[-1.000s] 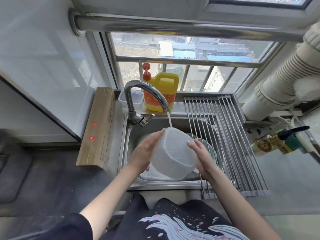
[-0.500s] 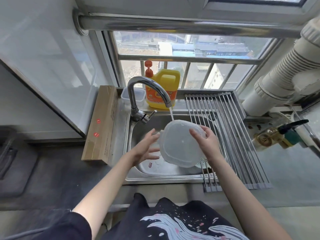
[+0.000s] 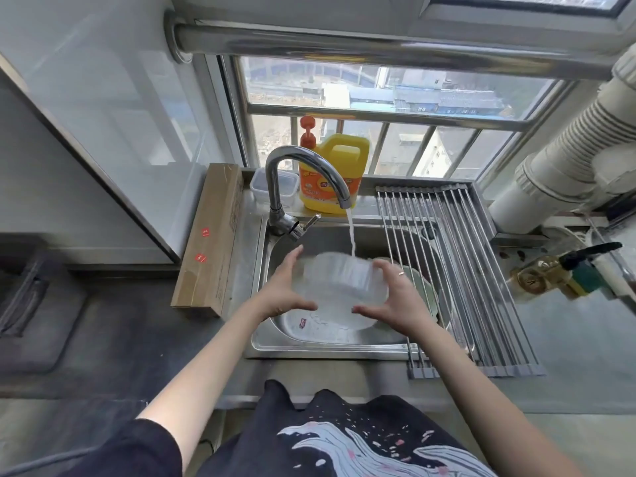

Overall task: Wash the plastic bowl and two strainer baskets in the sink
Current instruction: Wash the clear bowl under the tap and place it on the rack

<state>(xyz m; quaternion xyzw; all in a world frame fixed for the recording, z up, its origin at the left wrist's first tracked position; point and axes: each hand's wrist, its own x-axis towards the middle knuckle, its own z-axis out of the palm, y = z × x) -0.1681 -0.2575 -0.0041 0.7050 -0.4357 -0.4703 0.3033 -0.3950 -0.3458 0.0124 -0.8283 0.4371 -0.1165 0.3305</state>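
Note:
A translucent white plastic bowl (image 3: 339, 285) hangs blurred above the steel sink (image 3: 330, 347), under the water running from the curved faucet (image 3: 303, 180). My left hand (image 3: 287, 287) holds its left side, thumb along the near edge and fingers up the far side. My right hand (image 3: 395, 301) grips its right side in the same way. A pale green strainer basket (image 3: 425, 294) lies in the sink's right half, mostly hidden behind my right hand. Something white (image 3: 339, 321) lies on the sink floor under the bowl; what it is I cannot tell.
A roll-up metal drying rack (image 3: 457, 270) covers the sink's right edge. A yellow detergent jug (image 3: 332, 177) with an orange pump and a small clear container (image 3: 273, 187) stand behind the faucet. A long cardboard box (image 3: 210, 235) lies left of the sink. A brass valve (image 3: 540, 275) sits at right.
The bowl has dropped lower under the stream and turned between my hands. My left hand, free half a second ago, now holds the bowl's left side.

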